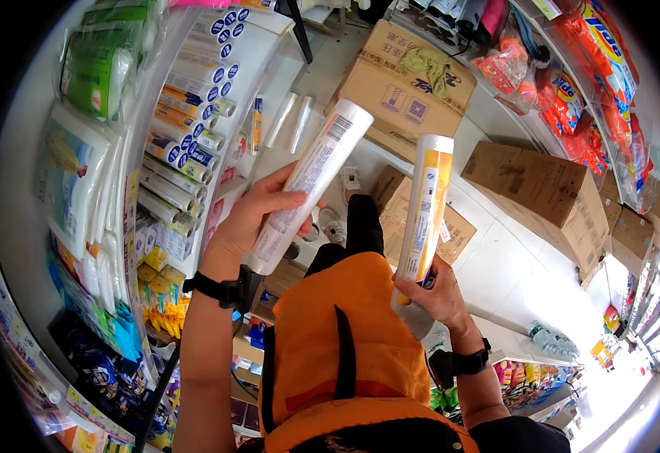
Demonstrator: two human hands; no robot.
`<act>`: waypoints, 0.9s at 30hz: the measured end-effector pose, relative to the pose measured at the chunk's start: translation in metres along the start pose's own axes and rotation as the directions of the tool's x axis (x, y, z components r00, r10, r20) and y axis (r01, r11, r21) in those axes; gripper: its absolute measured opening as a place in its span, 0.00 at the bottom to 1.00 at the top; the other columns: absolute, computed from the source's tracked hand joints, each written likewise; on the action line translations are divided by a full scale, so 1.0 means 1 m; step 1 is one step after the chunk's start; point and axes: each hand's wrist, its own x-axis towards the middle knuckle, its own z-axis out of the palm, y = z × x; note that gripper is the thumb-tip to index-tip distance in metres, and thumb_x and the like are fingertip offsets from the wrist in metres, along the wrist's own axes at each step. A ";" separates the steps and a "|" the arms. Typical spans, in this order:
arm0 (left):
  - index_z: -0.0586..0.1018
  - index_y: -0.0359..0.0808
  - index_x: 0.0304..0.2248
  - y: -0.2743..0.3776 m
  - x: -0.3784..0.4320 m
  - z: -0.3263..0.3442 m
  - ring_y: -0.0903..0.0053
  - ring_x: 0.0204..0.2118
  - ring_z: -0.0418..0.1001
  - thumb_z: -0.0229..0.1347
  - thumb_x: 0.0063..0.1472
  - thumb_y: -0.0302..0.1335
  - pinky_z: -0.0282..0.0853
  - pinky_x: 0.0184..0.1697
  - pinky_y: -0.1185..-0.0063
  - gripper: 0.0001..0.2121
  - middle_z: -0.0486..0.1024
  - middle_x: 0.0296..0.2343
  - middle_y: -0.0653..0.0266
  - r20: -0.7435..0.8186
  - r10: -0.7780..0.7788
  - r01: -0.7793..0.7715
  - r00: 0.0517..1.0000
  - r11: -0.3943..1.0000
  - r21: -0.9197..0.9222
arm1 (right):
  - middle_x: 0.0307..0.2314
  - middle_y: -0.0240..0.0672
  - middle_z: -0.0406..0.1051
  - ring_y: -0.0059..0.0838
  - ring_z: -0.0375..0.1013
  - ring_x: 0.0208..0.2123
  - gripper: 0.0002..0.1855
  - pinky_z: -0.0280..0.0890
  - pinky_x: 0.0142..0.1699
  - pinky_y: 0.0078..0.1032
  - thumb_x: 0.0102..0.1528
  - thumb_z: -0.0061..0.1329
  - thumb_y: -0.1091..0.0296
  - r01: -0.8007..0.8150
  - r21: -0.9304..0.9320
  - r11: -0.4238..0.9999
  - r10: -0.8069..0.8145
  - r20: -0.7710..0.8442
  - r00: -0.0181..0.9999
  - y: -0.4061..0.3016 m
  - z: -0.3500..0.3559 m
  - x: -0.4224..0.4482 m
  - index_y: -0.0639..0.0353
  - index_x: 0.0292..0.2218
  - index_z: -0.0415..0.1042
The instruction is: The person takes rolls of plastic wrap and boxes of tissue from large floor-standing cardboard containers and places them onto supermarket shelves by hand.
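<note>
My left hand (270, 206) grips a white wrapped roll (321, 175) around its middle, thumb on top. Small print and a barcode face up on that roll, which slants up to the right. In my right hand (435, 291) is a second roll (427, 204) with a yellow and white label, held by its lower end and nearly upright. A pale greyish cloth or film (415, 317) hangs at the same hand, below the roll; what it is exactly I cannot tell. The two rolls are apart, in front of my orange apron (347, 334).
At left, a shelf (262, 37) bears several similar rolls (194, 130). Two clear rolls (290, 122) lie beyond it. Cardboard boxes (403, 107) stand on the floor ahead, one with a green cloth (429, 65) on top. Another carton (539, 198) and Tide bags (602, 56) are at right.
</note>
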 end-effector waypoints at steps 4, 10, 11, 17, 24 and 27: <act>0.64 0.31 0.52 0.003 0.002 -0.003 0.72 0.23 0.73 0.54 0.55 0.32 0.69 0.27 0.78 0.26 0.74 0.34 0.54 0.006 -0.025 0.025 1.000 1.000 0.011 | 0.30 0.37 0.73 0.21 0.71 0.31 0.25 0.68 0.38 0.23 0.46 0.59 0.62 0.002 -0.038 0.999 -0.002 -0.002 1.000 -0.003 -0.001 0.001 0.70 0.40 0.68; 0.63 0.32 0.53 0.003 0.004 -0.009 0.72 0.23 0.73 0.54 0.55 0.30 0.69 0.27 0.77 0.26 0.74 0.34 0.53 0.032 -0.005 0.006 0.999 0.999 -0.039 | 0.29 0.37 0.73 0.21 0.71 0.30 0.25 0.68 0.37 0.22 0.46 0.59 0.62 0.030 -0.034 0.999 -0.031 -0.013 0.999 -0.005 0.003 0.005 0.70 0.40 0.68; 0.63 0.32 0.53 0.002 0.004 -0.010 0.72 0.23 0.73 0.54 0.55 0.30 0.69 0.27 0.77 0.26 0.74 0.34 0.53 0.030 -0.006 0.007 1.000 0.999 -0.038 | 0.28 0.37 0.73 0.21 0.71 0.29 0.25 0.68 0.37 0.22 0.46 0.59 0.62 0.033 -0.044 0.998 -0.034 -0.017 0.999 -0.005 0.005 0.005 0.70 0.40 0.68; 0.65 0.32 0.52 -0.002 0.004 -0.016 0.71 0.26 0.75 0.55 0.55 0.29 0.71 0.29 0.76 0.25 0.74 0.33 0.56 -0.034 -0.039 0.035 0.999 0.993 -0.113 | 0.28 0.37 0.74 0.22 0.73 0.29 0.24 0.69 0.36 0.23 0.45 0.60 0.62 -0.064 -0.039 0.997 0.066 0.036 0.997 -0.006 0.004 0.009 0.69 0.39 0.69; 0.66 0.34 0.48 -0.001 0.005 -0.011 0.75 0.26 0.74 0.53 0.59 0.35 0.71 0.29 0.77 0.21 0.73 0.33 0.59 -0.117 0.071 -0.091 0.991 0.982 -0.167 | 0.29 0.37 0.73 0.23 0.71 0.30 0.25 0.68 0.38 0.24 0.44 0.58 0.64 -0.053 0.090 0.995 0.049 0.052 0.997 -0.010 0.010 0.019 0.69 0.41 0.67; 0.67 0.34 0.46 -0.009 0.008 -0.017 0.73 0.27 0.73 0.53 0.60 0.36 0.71 0.29 0.76 0.19 0.73 0.34 0.59 -0.194 0.057 -0.105 0.979 0.964 -0.246 | 0.29 0.36 0.72 0.22 0.70 0.30 0.25 0.67 0.38 0.23 0.44 0.58 0.64 -0.048 0.036 0.998 0.047 0.039 0.998 -0.006 0.011 0.024 0.69 0.41 0.67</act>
